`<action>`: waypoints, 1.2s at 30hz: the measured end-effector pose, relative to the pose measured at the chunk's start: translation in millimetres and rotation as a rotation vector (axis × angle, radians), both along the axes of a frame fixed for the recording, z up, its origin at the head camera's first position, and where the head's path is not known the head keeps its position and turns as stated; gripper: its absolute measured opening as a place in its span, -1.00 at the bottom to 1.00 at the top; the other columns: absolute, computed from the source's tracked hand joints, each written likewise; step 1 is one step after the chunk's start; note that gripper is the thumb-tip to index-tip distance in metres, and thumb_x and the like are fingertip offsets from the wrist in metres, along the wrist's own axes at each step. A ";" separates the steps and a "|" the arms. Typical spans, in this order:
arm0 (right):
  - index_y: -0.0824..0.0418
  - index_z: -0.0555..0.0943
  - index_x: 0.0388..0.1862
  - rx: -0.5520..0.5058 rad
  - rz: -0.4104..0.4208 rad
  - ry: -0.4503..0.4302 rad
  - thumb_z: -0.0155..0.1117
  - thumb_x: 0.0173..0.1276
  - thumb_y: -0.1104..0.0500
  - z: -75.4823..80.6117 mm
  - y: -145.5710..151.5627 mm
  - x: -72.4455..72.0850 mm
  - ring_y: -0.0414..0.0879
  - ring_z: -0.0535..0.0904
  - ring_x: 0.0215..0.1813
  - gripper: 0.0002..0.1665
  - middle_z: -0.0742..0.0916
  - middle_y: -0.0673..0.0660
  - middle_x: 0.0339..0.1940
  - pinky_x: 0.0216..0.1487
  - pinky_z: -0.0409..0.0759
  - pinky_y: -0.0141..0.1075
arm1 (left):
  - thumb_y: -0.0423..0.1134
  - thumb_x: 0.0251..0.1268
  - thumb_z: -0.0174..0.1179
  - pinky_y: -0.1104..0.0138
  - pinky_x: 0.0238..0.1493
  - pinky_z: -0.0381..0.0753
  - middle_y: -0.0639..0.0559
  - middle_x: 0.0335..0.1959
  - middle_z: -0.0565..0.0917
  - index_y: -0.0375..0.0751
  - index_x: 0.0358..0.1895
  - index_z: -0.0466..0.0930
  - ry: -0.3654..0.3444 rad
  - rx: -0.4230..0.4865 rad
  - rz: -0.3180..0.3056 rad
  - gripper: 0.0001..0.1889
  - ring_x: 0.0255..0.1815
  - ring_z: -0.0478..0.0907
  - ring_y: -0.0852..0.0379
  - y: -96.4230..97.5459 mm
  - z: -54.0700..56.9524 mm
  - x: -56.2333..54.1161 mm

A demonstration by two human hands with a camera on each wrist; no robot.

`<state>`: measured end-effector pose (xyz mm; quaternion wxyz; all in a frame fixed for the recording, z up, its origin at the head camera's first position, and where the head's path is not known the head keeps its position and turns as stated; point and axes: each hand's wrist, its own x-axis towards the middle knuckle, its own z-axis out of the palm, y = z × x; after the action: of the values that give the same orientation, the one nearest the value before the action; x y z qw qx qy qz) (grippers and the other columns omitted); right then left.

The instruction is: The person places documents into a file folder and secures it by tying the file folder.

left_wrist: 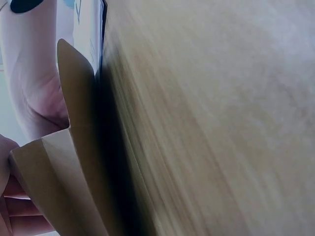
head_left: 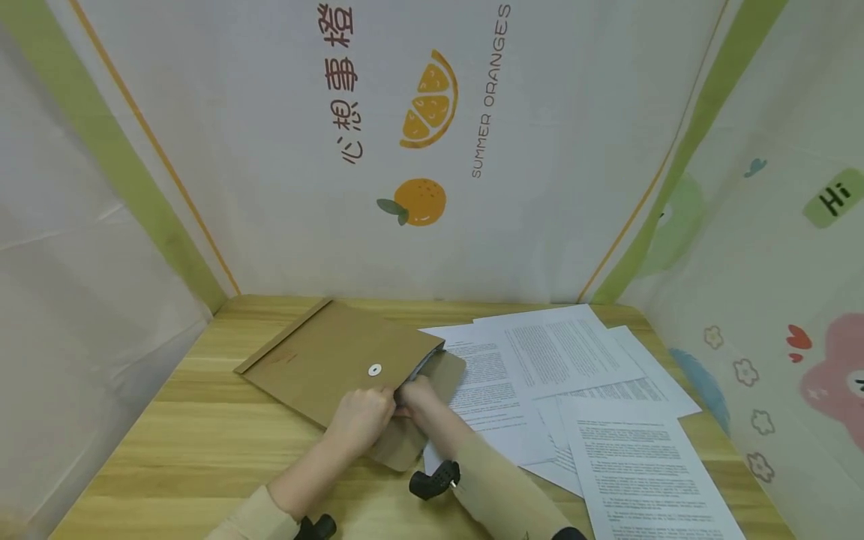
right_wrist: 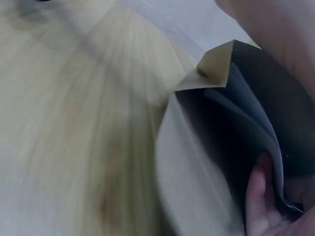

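Observation:
A brown kraft paper document envelope [head_left: 317,352] with a white round button lies slanted on the table, its flap [head_left: 398,444] folded open toward the person. My left hand [head_left: 361,420] grips the front edge of its mouth; in the left wrist view, curled fingers [left_wrist: 27,214] show behind the brown paper. My right hand [head_left: 420,396] reaches into the mouth. Inside, as the right wrist view shows, its fingers [right_wrist: 261,191] and thumb pinch papers [right_wrist: 246,110] standing in the envelope. The fingertips of the right hand are hidden in the head view.
Several printed sheets [head_left: 567,349] overlap on the right half of the wooden table [head_left: 169,420], and one sheet [head_left: 641,465] lies nearest the front. White printed cloth [head_left: 526,247] hangs behind and along both sides.

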<state>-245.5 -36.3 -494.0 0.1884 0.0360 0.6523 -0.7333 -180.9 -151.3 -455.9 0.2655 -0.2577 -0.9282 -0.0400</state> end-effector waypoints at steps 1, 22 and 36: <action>0.44 0.55 0.04 0.006 -0.004 0.000 0.24 0.24 0.42 1.3 -1.6 -0.2 0.06 0.69 -0.24 -0.64 0.72 0.23 -0.24 -0.18 0.67 -0.12 | -0.44 0.08 0.29 0.43 -0.83 0.19 0.11 -0.79 0.25 -0.15 -0.72 0.26 -0.004 0.002 0.003 -0.60 -0.76 0.08 0.27 0.1 0.9 0.7; 0.49 0.55 -0.02 -0.062 0.027 -0.069 0.21 0.31 0.30 -3.2 4.8 -13.3 0.13 0.70 -0.24 -0.68 0.72 0.36 -0.28 -0.19 0.67 -0.07 | -0.44 0.06 0.27 0.36 -0.83 0.27 0.09 -0.73 0.39 -0.17 -0.68 0.34 -0.012 0.052 0.022 -0.69 -0.78 0.22 0.24 -3.0 -9.7 -2.2; 0.60 0.52 -0.10 0.101 0.179 0.024 0.04 0.38 0.32 5.1 42.2 -8.6 -0.11 0.66 -0.52 -0.70 0.72 0.28 -0.42 -0.44 0.67 -0.31 | -0.39 -0.02 0.29 0.31 -0.80 0.30 0.08 -0.70 0.48 -0.16 -0.65 0.45 -0.057 0.083 0.044 -0.79 -0.77 0.33 0.19 -1.5 -10.1 1.5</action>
<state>-254.1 5.9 -488.8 0.2433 -0.0217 0.6910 -0.6803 -179.4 -152.9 -466.0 0.2501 -0.2247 -0.9384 -0.0800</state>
